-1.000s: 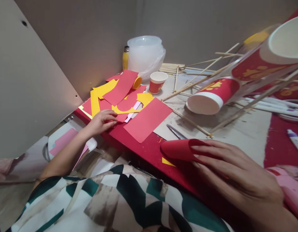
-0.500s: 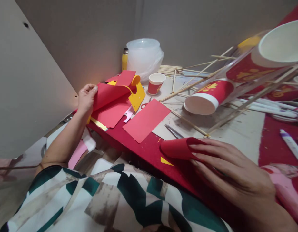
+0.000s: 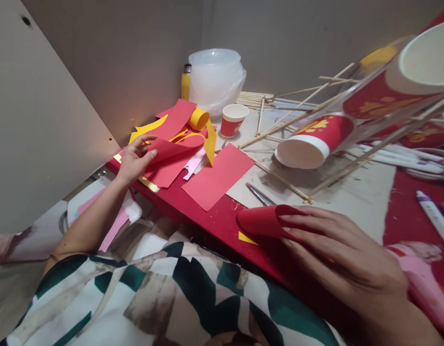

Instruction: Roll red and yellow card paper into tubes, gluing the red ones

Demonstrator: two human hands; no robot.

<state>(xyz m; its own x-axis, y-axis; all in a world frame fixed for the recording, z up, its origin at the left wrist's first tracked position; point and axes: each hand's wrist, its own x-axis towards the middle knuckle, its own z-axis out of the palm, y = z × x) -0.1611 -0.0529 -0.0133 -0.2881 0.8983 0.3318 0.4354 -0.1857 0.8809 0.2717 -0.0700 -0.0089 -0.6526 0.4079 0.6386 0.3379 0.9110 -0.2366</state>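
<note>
My left hand [image 3: 135, 157] reaches into a heap of red and yellow paper pieces [image 3: 178, 139] at the table's left corner, thumb and fingers pinching the edge of a curved red sheet [image 3: 171, 151]. A flat red paper rectangle [image 3: 216, 175] lies just right of the heap. My right hand [image 3: 342, 259] lies with fingers stretched flat on a rolled red paper [image 3: 267, 221] near the table's front edge, holding it down.
A small red paper cup [image 3: 232, 120] stands behind the heap, with a white plastic bowl stack [image 3: 215, 79] and a yellow bottle [image 3: 186, 82] at the wall. A frame of bamboo sticks [image 3: 301, 120] carries larger red cups [image 3: 312, 142]. Tweezers [image 3: 260, 194] and a marker [image 3: 434, 216] lie on the table.
My left hand lifted the heap of papers up, then lowered it and now pinches one red sheet. My right hand has stayed on the rolled paper.
</note>
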